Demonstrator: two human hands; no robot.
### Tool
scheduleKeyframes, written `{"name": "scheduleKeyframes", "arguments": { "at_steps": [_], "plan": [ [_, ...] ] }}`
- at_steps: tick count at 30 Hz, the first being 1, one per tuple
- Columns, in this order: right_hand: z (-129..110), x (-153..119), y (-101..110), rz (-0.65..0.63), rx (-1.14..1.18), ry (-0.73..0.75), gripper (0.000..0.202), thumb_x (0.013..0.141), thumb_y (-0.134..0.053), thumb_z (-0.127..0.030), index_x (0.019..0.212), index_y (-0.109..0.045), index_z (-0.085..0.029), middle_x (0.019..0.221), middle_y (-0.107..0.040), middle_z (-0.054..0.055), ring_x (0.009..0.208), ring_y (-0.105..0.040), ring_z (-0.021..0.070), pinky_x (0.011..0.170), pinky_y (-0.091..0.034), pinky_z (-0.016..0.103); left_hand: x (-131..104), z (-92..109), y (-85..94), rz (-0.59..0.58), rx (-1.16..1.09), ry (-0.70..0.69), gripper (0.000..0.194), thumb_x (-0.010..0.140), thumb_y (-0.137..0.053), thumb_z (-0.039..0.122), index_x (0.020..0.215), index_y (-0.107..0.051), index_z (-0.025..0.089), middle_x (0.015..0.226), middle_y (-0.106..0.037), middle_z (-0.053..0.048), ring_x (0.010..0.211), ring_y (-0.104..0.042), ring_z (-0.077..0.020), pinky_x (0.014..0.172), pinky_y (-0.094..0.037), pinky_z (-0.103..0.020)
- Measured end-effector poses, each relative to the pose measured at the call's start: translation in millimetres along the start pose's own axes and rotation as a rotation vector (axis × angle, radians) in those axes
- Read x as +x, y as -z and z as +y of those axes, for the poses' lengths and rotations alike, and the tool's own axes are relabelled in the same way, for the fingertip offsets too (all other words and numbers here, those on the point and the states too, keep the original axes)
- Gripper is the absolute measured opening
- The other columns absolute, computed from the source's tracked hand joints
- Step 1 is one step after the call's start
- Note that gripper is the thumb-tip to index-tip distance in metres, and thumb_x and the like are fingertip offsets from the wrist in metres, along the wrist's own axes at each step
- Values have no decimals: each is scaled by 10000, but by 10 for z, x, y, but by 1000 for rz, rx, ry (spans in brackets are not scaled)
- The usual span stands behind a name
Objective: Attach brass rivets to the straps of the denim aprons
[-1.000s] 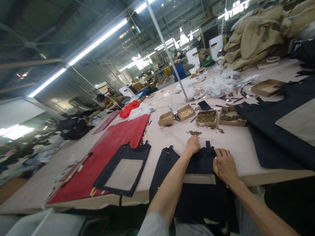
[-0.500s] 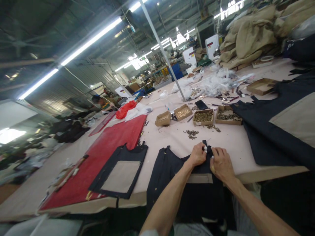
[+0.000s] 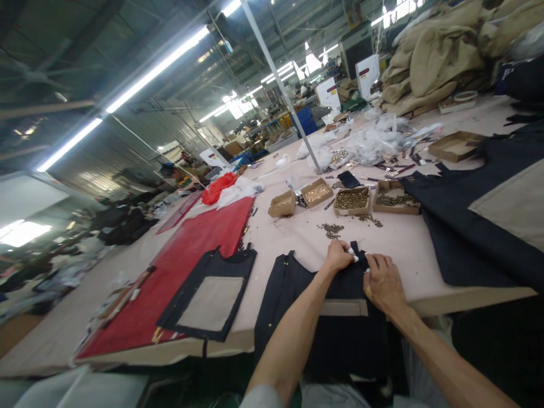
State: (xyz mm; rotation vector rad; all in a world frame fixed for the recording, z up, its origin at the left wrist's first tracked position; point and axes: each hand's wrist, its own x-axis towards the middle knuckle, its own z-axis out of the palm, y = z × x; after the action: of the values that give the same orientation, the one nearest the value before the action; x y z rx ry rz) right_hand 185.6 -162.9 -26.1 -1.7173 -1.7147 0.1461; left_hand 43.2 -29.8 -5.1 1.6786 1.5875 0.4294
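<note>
We saw a dim, greenish workshop, lit by glaring white ceiling tubes running diagonally through the upper left of the frame. Washed-out brightness flared at the left edge. Soft, even light reached the pale tabletop; the dark fabric at lower centre lost detail. We found the background hazy, the left edge smeared and stretched.

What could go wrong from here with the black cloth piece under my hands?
The black cloth piece with a beige strip hangs over the pale table's near edge, so its weight might drag it down.
Your left hand is close to a loose pile of small dark metal pieces; a nudge could scatter them.
Your fingers work close together, so one might get pinched.
</note>
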Motion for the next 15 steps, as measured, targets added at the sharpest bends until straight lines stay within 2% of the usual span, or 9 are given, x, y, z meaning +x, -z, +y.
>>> {"name": "scheduleKeyframes", "arguments": {
  "at_steps": [4, 8, 15],
  "plan": [
    [-4, 4, 14, -7, 8, 4, 491, 878, -535, -123, 1367, -516, -164, 1293, -587, 152, 1181, -484, 315, 962, -434, 448, 59, 43, 79, -93, -47, 30, 277, 508, -880, 142, 679, -662, 146, 615, -621, 53, 561, -501, -90, 570, -394, -223],
    [7, 10, 15, -7, 20, 1, 489, 879, -530, -130, 1366, -507, -168, 1285, -588, 153, 1177, -483, 320, 954, -428, 449, 100, 131, 133, -119, 148, 4, 364, 447, -944, 221, 621, -629, 165, 560, -553, 78, 556, -459, -95, 565, -373, -234],
    [30, 14, -20, -30, 9, -3, 504, 886, -523, -145, 1389, -490, -163, 1296, -581, 162, 1188, -485, 331, 951, -430, 454, 250, 268, 121, -119, 400, 70, 394, 422, -968, 256, 544, -600, 187, 469, -488, 75, 539, -464, -120, 557, -371, -260]
  ]
}}
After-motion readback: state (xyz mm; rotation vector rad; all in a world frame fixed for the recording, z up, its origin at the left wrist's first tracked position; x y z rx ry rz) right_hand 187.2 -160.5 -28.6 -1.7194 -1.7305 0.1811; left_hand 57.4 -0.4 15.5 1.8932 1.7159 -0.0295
